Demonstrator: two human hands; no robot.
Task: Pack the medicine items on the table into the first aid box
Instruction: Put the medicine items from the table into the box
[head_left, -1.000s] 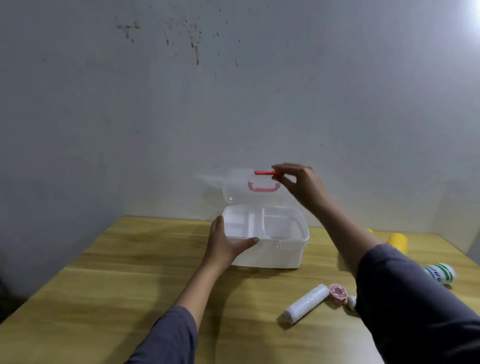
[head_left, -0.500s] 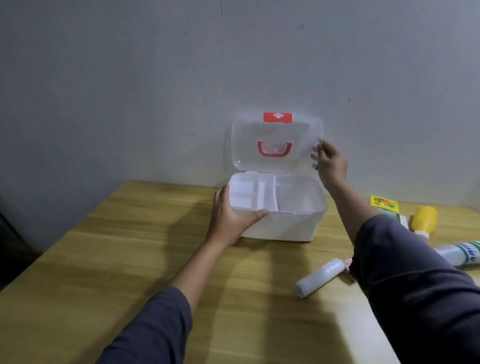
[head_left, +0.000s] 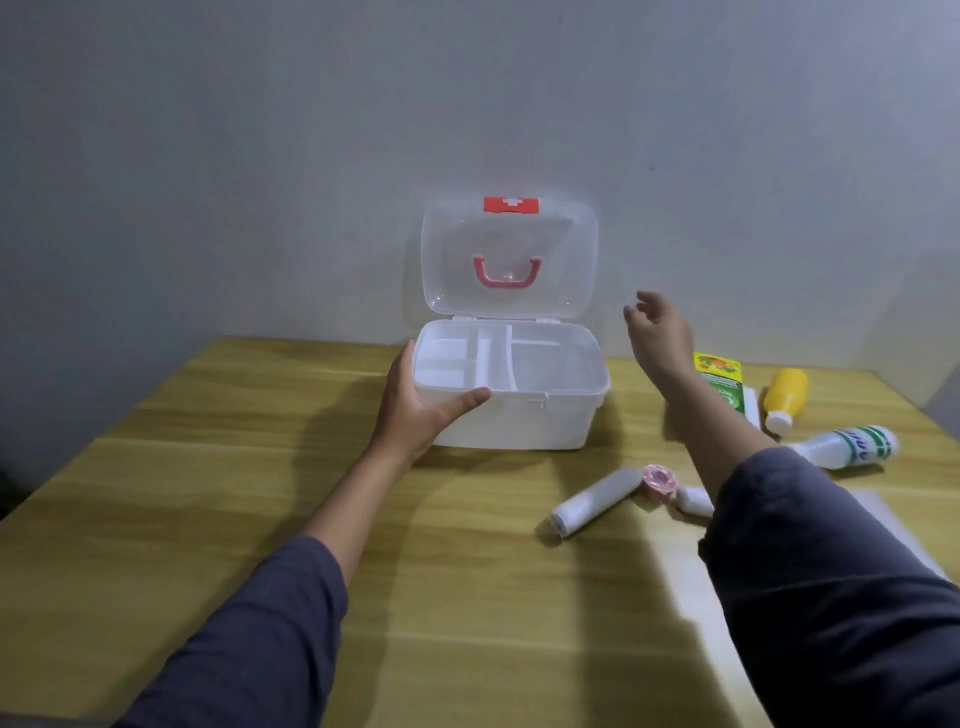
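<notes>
The white first aid box (head_left: 545, 423) stands at the table's far edge. Its clear lid (head_left: 509, 257), with a red cross label and pink handle, is upright against the wall. Inside is a divided tray with nothing in it. My left hand (head_left: 415, 408) grips the box's front left corner. My right hand (head_left: 657, 332) hovers to the right of the box, fingers loosely apart, holding nothing. On the table to the right lie a white bandage roll (head_left: 595, 500), a pink tape roll (head_left: 658, 480), a small white item (head_left: 693, 501), a yellow-green packet (head_left: 722, 382), a yellow bottle (head_left: 787, 397) and a white-green bottle (head_left: 852, 447).
The wooden table (head_left: 208, 493) ends at a grey wall behind the box. A white sheet (head_left: 893, 525) lies at the table's right edge, partly under my right sleeve.
My right hand has let go of the lid, which now stands fully open by itself, and has drawn away to the right. The left hand keeps its hold on the box.
</notes>
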